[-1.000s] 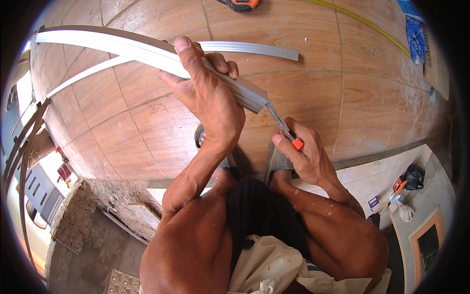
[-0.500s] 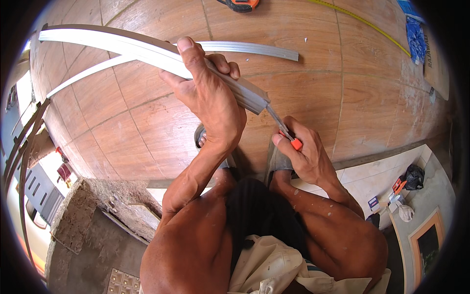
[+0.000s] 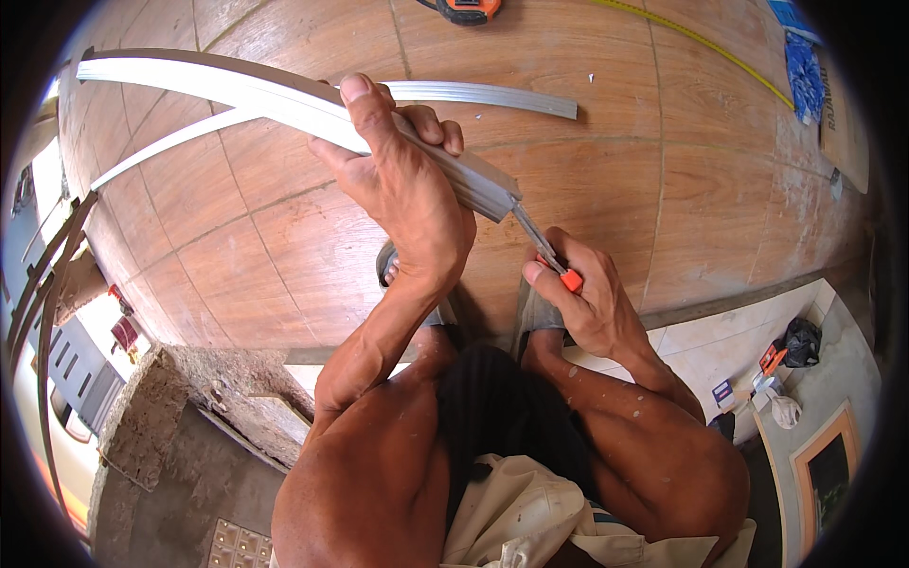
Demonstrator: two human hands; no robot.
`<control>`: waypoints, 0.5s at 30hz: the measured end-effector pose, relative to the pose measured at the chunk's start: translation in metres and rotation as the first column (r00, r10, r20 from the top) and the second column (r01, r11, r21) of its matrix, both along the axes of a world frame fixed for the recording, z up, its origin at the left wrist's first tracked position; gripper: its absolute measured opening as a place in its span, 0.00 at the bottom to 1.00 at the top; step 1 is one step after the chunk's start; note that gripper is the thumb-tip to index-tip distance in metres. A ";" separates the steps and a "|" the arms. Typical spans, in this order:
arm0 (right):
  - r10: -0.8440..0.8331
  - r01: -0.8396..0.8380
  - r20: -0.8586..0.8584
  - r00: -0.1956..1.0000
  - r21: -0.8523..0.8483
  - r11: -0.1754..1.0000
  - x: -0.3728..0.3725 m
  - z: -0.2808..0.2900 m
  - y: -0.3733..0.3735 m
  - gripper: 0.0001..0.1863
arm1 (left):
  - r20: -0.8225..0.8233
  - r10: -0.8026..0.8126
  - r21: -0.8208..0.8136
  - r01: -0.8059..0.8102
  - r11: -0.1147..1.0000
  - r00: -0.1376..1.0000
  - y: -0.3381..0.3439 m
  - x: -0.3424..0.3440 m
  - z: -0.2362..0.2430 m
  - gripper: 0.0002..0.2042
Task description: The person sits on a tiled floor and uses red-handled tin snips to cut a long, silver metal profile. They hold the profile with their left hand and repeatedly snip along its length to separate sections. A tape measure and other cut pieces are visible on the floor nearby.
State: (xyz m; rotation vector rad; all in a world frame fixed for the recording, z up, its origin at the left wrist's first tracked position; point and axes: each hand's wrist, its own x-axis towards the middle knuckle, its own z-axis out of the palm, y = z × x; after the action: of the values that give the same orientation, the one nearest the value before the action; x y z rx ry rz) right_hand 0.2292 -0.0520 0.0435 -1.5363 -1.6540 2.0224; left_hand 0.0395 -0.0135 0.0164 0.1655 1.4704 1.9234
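Observation:
My left hand (image 3: 409, 204) is closed around a long silver metal channel (image 3: 218, 80), held at a slant from upper left down to the middle, thumb along its top. My right hand (image 3: 592, 298) grips a red-handled metal tool (image 3: 571, 279); its narrow steel jaws meet the channel's lower right end, where the exact contact is too small to make out. Beyond the held piece, a second silver strip (image 3: 492, 96) lies on the wood-look tiled floor (image 3: 710, 218), and a thinner pale strip (image 3: 170, 142) reaches to the left. My sandalled foot (image 3: 388, 267) shows beside my left wrist.
An orange-black tape measure (image 3: 469, 9), yellow tape (image 3: 696, 38), blue plastic (image 3: 803, 80) and cardboard (image 3: 843, 142) lie beyond. Dark bars (image 3: 52, 275) stand at left beside a rough concrete edge (image 3: 142, 417). A black bag (image 3: 800, 343) and small items sit on the lower right pale surface.
The channel's far left end has shifted slightly right, and my right hand with the tool has moved a little up and left. Both grips are unchanged.

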 end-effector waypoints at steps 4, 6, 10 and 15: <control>-0.007 0.007 -0.010 1.000 -0.013 1.000 0.000 -0.001 0.000 0.12 | 0.003 0.002 -0.001 -0.002 1.000 1.000 -0.001 -0.001 -0.001 0.19; -0.013 0.013 -0.010 1.000 -0.019 1.000 0.001 -0.001 0.000 0.13 | 0.002 0.003 -0.013 -0.003 1.000 1.000 0.000 -0.001 0.000 0.19; 0.003 -0.003 0.014 1.000 -0.021 1.000 0.001 0.001 0.002 0.13 | -0.007 0.002 0.000 -0.002 1.000 1.000 0.000 -0.004 0.000 0.20; 0.018 -0.018 0.028 0.999 -0.016 1.000 0.002 -0.001 0.002 0.14 | -0.011 0.006 0.000 -0.006 1.000 1.000 -0.001 -0.003 -0.002 0.20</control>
State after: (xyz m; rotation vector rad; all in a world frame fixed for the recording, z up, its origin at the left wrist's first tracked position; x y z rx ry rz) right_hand 0.2312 -0.0500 0.0427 -1.5675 -1.6720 2.0370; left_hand 0.0363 -0.0143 0.0144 0.1721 1.4790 1.9300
